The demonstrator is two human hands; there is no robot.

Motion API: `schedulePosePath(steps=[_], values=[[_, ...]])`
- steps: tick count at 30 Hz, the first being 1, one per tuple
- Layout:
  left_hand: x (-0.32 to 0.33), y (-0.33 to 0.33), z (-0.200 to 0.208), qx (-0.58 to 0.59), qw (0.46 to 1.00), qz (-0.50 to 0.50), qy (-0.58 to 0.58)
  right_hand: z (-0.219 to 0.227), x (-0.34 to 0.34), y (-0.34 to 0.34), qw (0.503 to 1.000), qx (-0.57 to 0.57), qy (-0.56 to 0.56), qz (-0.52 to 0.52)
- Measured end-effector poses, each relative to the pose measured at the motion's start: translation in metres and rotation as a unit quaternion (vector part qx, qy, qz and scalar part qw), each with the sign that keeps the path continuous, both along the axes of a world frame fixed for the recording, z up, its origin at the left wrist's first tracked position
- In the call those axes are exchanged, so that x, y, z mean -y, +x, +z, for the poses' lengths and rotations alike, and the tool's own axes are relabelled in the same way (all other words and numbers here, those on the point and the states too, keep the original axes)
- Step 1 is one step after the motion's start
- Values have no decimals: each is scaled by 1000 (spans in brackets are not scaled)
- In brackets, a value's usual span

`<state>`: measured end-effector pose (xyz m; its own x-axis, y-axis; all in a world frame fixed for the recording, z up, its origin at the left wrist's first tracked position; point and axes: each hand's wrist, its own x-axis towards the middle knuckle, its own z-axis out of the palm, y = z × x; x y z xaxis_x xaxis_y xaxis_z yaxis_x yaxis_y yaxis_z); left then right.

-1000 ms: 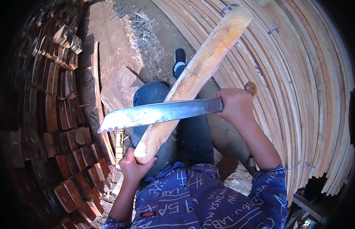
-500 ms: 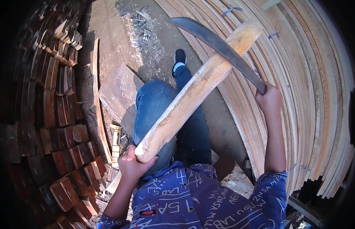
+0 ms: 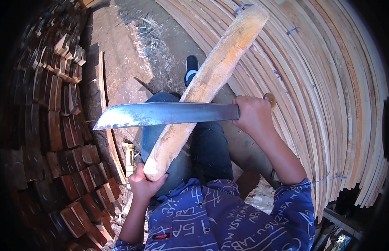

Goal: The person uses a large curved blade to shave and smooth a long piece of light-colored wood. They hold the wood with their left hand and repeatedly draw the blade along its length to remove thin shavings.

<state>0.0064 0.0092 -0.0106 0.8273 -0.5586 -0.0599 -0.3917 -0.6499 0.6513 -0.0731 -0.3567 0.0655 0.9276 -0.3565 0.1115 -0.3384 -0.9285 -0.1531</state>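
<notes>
White-lettered blue shirt (image 3: 228, 221), blue jeans (image 3: 209, 150)

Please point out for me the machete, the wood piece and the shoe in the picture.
Machete (image 3: 169, 114): head view, on the middle of the blade.
Wood piece (image 3: 206, 83): head view, on its upper face, just beyond the blade.
Shoe (image 3: 192, 63): head view, on its dark upper.

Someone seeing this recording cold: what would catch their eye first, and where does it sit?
Most likely the broad, shiny machete, crossing the middle of the view with its handle in the right hand. Behind it, a long pale piece of wood slants from the left hand toward the upper right. Long planks sweep down the right side, while stacked reddish-brown blocks crowd the left.
</notes>
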Motion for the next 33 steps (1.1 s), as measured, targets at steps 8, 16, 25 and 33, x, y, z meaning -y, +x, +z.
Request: schedulePosePath(steps=[8,16,25,33], values=[[-2,0,3,-33,999,4,7,-13,28,1,995,90,-45,-19],[-1,-2,5,-23,1000,2,3,-3,68,-32,977,49,-124,-165],[7,1,10,-38,999,-3,1,9,59,-36,975,2,-76,-211],[-1,1,-3,-12,1000,10,-21,-5,4,-3,1000,6,15,-19]])
